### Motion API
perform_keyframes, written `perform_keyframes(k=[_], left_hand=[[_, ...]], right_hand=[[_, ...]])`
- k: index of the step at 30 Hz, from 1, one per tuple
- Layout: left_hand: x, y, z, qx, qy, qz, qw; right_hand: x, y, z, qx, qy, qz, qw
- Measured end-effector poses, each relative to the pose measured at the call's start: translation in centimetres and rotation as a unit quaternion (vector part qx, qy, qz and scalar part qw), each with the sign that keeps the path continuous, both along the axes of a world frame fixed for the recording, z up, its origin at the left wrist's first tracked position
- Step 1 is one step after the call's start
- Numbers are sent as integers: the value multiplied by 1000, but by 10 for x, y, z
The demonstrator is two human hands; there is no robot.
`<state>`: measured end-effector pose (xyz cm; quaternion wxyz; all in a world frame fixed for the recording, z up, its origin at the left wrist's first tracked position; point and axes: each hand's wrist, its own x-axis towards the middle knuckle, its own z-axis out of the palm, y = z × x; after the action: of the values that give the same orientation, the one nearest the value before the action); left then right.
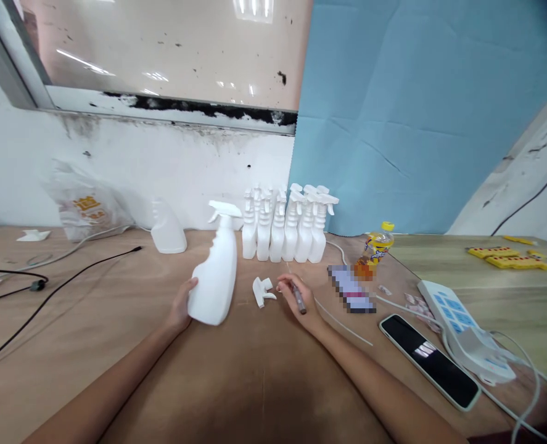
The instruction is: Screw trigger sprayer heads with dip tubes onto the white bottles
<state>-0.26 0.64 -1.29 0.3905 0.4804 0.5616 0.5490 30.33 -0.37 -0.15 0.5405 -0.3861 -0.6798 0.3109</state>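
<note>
In the head view my left hand [180, 305] is closed around the lower side of a white spray bottle [215, 277], whose trigger head is on top. The bottle leans slightly to the right. My right hand [301, 301] has its fingers closed on a slim grey pen [298, 298]. Just left of those fingertips, apart from them, a loose white trigger sprayer head [263, 292] lies on the table. Behind it, several white spray bottles [285, 231] with trigger heads stand packed together. A white bottle without a head [168, 231] stands at the back left.
Right of my hands are a blurred-out phone [351, 290], a drink bottle [374, 250], a black-screened phone [430, 361] and a white power strip [465, 330]. Black cables [65, 290] cross the left side. A plastic bag [88, 203] sits against the wall.
</note>
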Motion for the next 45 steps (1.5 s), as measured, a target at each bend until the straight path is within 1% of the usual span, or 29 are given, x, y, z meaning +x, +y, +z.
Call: perform_keyframes(k=[3,5,7,8,10,12,14,16,17,19,21,22,24,26,27,29,33,36,39,42,43,45], left_hand=[[7,-16,6,-43,13,-97,994],[13,-21,10,-67,30,-158,985],[17,-22,14,-82,47,-207,974],[18,-23,16,-88,57,-225,969],[16,-24,19,-96,79,-252,960],[13,-25,22,-99,105,-268,953],[11,-27,23,-96,133,-276,947],[12,-28,24,-82,153,-270,947],[14,-29,24,-61,175,-252,950],[18,-32,25,-1,234,-195,952],[24,-38,25,64,297,-151,941],[26,-42,26,90,324,-153,929],[32,-49,27,122,363,-196,903],[36,-55,28,131,405,-238,873],[38,-57,27,125,418,-247,865],[40,-58,27,118,429,-248,861],[35,-53,31,143,401,-260,867],[29,-50,37,138,353,-278,883],[27,-49,39,140,322,-292,890],[28,-50,35,152,320,-278,893],[29,-50,33,160,330,-271,890],[30,-50,28,181,363,-268,874]], right_hand=[[4,2,5,-73,89,64,991],[4,3,6,-113,138,124,976],[2,4,5,-148,191,156,958],[0,4,5,-166,221,156,949],[-3,3,4,-207,277,131,929],[-5,2,5,-249,303,107,914],[-5,0,8,-276,297,97,909],[-5,-1,11,-282,283,87,912],[-5,-2,12,-278,281,74,916],[-5,-1,13,-262,283,35,922],[-6,0,12,-253,284,-5,925],[-6,1,11,-254,285,-21,924],[-6,3,9,-257,288,-40,922],[-4,5,9,-261,294,-44,919],[-3,5,9,-260,295,-42,918],[-1,4,11,-256,291,-31,921],[4,4,17,-221,289,7,932],[8,4,22,-191,303,65,931],[10,3,24,-174,310,127,926],[9,2,21,-176,316,155,919],[7,3,19,-184,321,156,916],[5,2,16,-201,335,139,910]])
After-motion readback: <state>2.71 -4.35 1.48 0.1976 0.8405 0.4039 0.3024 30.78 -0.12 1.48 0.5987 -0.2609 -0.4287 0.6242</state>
